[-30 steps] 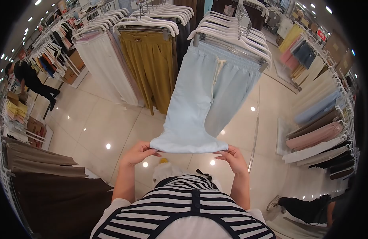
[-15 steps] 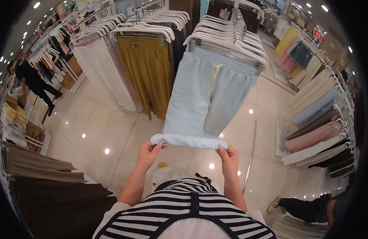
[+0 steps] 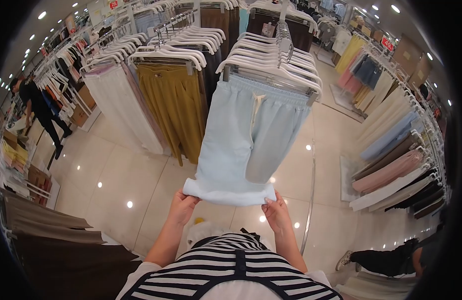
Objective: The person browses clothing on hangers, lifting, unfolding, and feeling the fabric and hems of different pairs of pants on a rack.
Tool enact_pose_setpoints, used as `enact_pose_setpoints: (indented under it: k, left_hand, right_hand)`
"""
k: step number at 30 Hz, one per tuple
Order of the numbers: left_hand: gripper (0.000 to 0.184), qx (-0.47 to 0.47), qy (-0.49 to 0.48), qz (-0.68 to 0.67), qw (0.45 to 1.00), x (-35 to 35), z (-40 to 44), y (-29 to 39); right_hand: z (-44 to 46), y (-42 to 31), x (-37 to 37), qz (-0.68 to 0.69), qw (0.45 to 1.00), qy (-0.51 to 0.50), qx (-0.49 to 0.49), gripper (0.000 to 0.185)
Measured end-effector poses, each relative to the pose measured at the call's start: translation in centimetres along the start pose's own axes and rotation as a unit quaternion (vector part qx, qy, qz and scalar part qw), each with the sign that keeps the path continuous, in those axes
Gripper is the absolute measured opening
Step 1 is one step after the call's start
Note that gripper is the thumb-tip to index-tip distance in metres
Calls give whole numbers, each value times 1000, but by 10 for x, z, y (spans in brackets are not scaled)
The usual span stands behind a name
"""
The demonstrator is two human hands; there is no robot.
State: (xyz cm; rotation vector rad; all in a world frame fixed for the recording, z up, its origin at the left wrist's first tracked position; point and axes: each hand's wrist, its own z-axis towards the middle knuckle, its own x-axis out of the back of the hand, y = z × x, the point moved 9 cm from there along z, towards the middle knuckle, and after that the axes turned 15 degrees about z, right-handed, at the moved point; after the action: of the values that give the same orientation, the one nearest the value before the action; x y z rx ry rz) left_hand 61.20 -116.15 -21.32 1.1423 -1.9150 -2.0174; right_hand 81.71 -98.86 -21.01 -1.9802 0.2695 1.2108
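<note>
Light blue trousers [image 3: 226, 130] with an elastic waist and a pale drawstring hang by clips from a white hanger [image 3: 271, 67]. Their lower end is turned up into a thick roll [image 3: 228, 192] pulled toward me. My left hand [image 3: 183, 204] pinches the left end of this roll between thumb and fingers. At the right end my right hand [image 3: 276, 210] grips the cloth the same way. Between both hands the fabric is stretched nearly level, above the floor.
Mustard trousers [image 3: 173, 105] and white trousers [image 3: 123, 107] hang left of the blue ones. Further racks hold clothes on the right [image 3: 391, 170] and dark brown cloth at lower left [image 3: 66, 260]. A person in black [image 3: 41, 110] stands far left; another person's leg [image 3: 381, 260] shows lower right.
The rolled lower end and both hands have come slightly down and left in view. The whole scene has shifted the same way. Both hands keep their hold.
</note>
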Motion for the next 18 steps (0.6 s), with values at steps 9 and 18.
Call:
enact_pose_setpoints:
  k: [9,18]
  left_hand:
    - [23,-34,-25,-160,986,-13,4,24]
    - [25,-41,64,196,978,4,3,24]
  right_hand:
    - [-6,15,4,28,997,-3,-72,23]
    - [-7,4,18,-62,989,-86,-101,14]
